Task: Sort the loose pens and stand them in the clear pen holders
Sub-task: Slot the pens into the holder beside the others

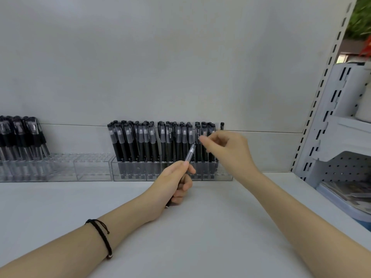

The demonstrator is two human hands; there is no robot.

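My left hand (174, 183) grips a black pen with a clear cap (190, 154), cap pointing up toward the holders. A clear pen holder (224, 176) at the back of the white shelf holds several upright black pens (144, 143). My right hand (226, 151) hovers in front of the holder's right end, its fingers loosely curled near the pen tops; I see nothing in it. Further left, another clear holder (30, 173) carries several black pens (22, 135) at its left end.
An empty clear holder section (92, 167) lies between the two pen groups. A white slotted upright (321, 93) and perforated shelf brackets (345, 169) stand on the right, with printed sheets (349, 194) below. The white shelf surface (200, 227) spreads in front.
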